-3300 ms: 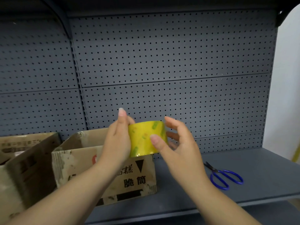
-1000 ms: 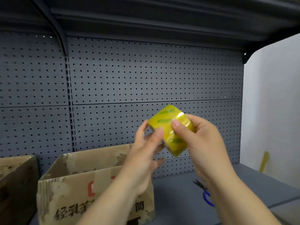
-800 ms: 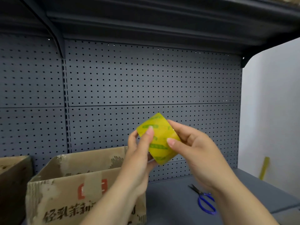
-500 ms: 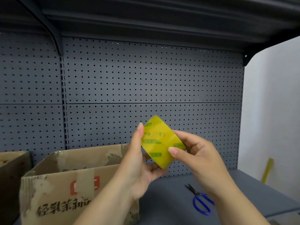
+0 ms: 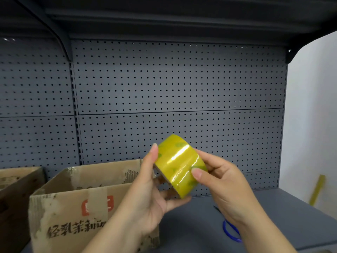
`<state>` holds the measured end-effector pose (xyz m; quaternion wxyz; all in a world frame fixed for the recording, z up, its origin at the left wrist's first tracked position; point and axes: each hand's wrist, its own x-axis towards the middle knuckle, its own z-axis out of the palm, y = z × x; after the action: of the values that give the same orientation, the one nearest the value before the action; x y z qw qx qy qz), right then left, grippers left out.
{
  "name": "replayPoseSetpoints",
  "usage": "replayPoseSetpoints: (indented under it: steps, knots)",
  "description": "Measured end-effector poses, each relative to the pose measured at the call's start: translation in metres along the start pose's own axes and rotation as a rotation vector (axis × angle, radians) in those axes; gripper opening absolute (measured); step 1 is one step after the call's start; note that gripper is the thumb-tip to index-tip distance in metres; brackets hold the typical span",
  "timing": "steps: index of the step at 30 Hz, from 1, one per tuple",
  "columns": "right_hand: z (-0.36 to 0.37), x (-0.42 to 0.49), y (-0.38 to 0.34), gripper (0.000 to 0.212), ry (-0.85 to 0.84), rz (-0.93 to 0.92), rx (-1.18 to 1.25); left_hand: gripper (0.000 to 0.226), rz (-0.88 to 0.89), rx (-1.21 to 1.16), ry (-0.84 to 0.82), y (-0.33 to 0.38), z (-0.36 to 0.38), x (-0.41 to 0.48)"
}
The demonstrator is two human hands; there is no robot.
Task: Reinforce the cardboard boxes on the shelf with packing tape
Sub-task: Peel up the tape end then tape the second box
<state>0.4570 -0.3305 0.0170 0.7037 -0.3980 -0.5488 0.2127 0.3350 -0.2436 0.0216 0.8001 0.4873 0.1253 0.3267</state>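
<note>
Packing tape [image 5: 179, 164], a glossy yellow roll, is held tilted in the air above the shelf [image 5: 284, 214] by both hands. Left hand [image 5: 147, 194] grips its left side, thumb beneath; right hand [image 5: 221, 181] pinches its right edge. One open cardboard box [image 5: 73, 212] stands at the shelf's left, another [image 5: 16, 189] beside it. Blue-handled scissors [image 5: 230, 230] lie near the front edge.

Tape roll [image 5: 180, 167] glossy yellow, faint green marks; box [image 5: 73, 212] brown, red logo, dark Chinese print; pegboard [image 5: 164, 92] grey, black-dotted; scissors [image 5: 230, 231] blue-handled.
</note>
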Motion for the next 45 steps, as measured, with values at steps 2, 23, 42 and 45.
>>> replayPoseSetpoints:
  steps: [2,23,42,45]
  knots:
    - [-0.001,-0.002,0.006,0.031,0.015,0.007,0.026,0.065,-0.027,-0.024,0.02,0.001,-0.002,0.002]
    - [0.002,0.008,0.029,0.034,0.022,0.051,0.085,0.07,-0.08,0.069,0.031,-0.004,-0.024,0.021]
    - [0.013,0.019,0.041,0.039,0.061,0.092,0.02,0.07,-0.03,0.136,-0.03,-0.012,-0.047,0.032]
    - [0.009,0.018,0.044,0.039,0.003,0.104,0.029,0.067,-0.123,0.094,-0.063,-0.015,-0.05,0.033]
